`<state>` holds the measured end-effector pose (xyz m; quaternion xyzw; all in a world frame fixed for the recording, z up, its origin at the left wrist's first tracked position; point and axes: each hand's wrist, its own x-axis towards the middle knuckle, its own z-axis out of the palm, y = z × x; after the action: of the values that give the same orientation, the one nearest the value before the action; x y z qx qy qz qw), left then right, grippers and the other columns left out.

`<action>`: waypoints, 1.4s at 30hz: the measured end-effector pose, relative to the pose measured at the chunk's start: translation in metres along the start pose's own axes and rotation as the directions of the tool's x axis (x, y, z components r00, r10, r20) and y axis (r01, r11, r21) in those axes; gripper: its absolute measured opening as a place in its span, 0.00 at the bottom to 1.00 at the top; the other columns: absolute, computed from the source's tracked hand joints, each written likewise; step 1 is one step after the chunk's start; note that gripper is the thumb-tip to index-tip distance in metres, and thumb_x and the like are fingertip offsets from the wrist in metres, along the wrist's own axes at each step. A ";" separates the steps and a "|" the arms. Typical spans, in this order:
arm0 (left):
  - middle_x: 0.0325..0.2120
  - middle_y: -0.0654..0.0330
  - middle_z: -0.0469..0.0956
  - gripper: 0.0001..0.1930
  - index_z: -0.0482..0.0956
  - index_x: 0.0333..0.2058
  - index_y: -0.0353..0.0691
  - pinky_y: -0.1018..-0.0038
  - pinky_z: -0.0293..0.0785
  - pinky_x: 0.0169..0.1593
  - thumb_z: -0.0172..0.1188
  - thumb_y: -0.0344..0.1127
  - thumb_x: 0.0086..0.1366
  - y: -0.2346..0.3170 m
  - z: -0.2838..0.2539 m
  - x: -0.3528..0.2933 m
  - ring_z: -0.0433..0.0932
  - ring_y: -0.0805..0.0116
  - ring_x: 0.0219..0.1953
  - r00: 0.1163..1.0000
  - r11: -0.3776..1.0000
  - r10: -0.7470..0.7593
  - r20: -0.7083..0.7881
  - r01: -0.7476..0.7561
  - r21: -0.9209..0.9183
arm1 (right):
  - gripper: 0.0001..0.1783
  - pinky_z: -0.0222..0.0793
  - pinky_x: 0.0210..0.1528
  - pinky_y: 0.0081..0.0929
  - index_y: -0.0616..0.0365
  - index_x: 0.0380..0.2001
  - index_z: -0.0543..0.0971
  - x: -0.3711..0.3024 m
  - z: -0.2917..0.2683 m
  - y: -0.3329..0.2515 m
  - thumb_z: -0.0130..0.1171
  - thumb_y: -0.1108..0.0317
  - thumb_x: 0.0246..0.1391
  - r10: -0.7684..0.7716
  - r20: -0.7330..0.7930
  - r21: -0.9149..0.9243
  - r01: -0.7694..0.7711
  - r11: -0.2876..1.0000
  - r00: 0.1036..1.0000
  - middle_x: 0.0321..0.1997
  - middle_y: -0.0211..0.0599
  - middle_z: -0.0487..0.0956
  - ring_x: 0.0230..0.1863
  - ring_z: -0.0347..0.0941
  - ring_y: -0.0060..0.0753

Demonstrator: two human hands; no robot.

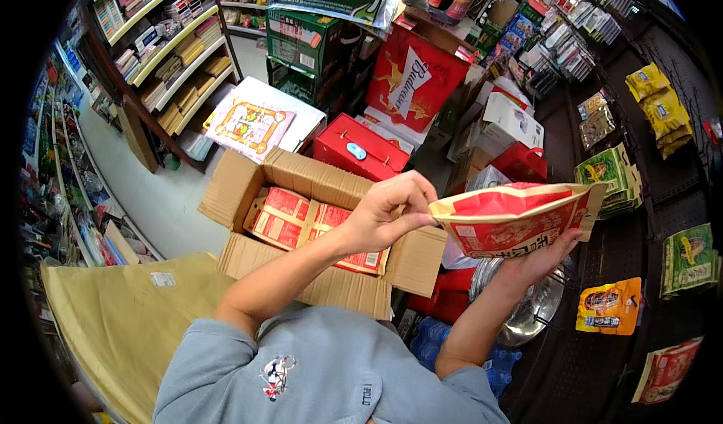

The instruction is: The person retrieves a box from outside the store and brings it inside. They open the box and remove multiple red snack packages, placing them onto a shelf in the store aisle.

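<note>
A red and cream snack bag [520, 217] is held up over the right side of the open cardboard carton. My left hand [392, 212] pinches its left corner between thumb and fingers. Under its right end, my right hand [541, 264] grips the bag from below, with part of the fingers hidden behind it. Inside the carton [301, 172] lie several similar red and cream bags [290, 217], partly covered by my left forearm. The carton's flaps are folded outward.
At right, a dark pegboard rack [602, 254] carries yellow bags [659, 104], green bags [689, 258], an orange pouch [610, 306] and a red bag [666, 371]. Beyond the carton stand a red box [361, 149] and stacked green boxes [303, 41]. A shiny metal basin [533, 311] sits below my right forearm.
</note>
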<state>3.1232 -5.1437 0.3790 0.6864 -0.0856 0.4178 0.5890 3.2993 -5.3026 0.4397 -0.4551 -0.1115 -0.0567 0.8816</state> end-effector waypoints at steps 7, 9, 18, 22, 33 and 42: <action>0.36 0.59 0.76 0.07 0.73 0.29 0.36 0.82 0.71 0.38 0.64 0.23 0.62 -0.001 0.004 -0.011 0.74 0.79 0.35 0.953 0.774 -0.293 0.070 0.280 -0.567 | 0.34 0.69 0.63 0.46 0.56 0.66 0.61 0.006 -0.019 0.007 0.50 0.47 0.66 -0.002 0.237 0.093 -0.021 0.995 0.971 0.66 0.45 0.67 0.63 0.69 0.45; 0.35 0.59 0.75 0.07 0.72 0.31 0.37 0.82 0.70 0.38 0.62 0.23 0.63 -0.004 0.006 -0.012 0.73 0.79 0.34 0.957 0.761 -0.283 0.064 0.265 -0.592 | 0.30 0.71 0.58 0.44 0.59 0.63 0.64 0.001 -0.011 0.003 0.49 0.51 0.67 0.134 0.112 -0.003 -0.135 0.991 0.985 0.62 0.46 0.72 0.58 0.73 0.43; 0.34 0.62 0.77 0.32 0.64 0.61 0.37 0.79 0.71 0.36 0.63 0.19 0.59 -0.029 0.006 -0.008 0.74 0.76 0.32 0.975 0.964 -0.218 -0.042 0.222 0.144 | 0.13 0.75 0.46 0.25 0.64 0.45 0.78 -0.001 0.000 -0.025 0.54 0.65 0.67 -0.168 0.301 -0.023 0.183 0.983 0.939 0.43 0.41 0.82 0.41 0.79 0.27; 0.65 0.51 0.62 0.59 0.50 0.70 0.39 0.60 0.60 0.64 0.79 0.46 0.43 -0.027 0.006 0.006 0.62 0.55 0.66 0.970 0.969 -0.241 -0.034 0.242 0.051 | 0.11 0.65 0.31 0.15 0.64 0.34 0.81 0.006 0.009 -0.016 0.59 0.65 0.64 -0.161 0.529 -0.293 0.357 0.887 0.833 0.29 0.28 0.80 0.29 0.70 0.12; 0.44 0.55 0.81 0.31 0.72 0.52 0.31 0.68 0.79 0.51 0.74 0.29 0.50 -0.015 0.025 0.047 0.82 0.66 0.44 0.881 0.694 -0.463 -0.096 0.293 -0.657 | 0.42 0.72 0.53 0.30 0.64 0.58 0.66 0.012 0.011 0.008 0.75 0.57 0.47 0.239 0.831 -0.373 0.183 0.910 0.503 0.49 0.47 0.80 0.49 0.77 0.32; 0.58 0.58 0.70 0.38 0.60 0.64 0.43 0.64 0.74 0.52 0.55 0.62 0.66 -0.039 0.013 0.076 0.74 0.64 0.55 0.915 0.802 -0.401 0.047 0.376 -0.464 | 0.19 0.74 0.41 0.26 0.63 0.41 0.77 0.088 0.051 -0.029 0.71 0.64 0.50 0.102 0.690 -0.394 0.254 0.884 0.717 0.37 0.33 0.81 0.36 0.75 0.22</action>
<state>3.2014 -5.1151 0.4022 0.5169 -0.0247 0.2739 0.8107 3.3714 -5.2773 0.5131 -0.6334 -0.4353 0.0555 0.6373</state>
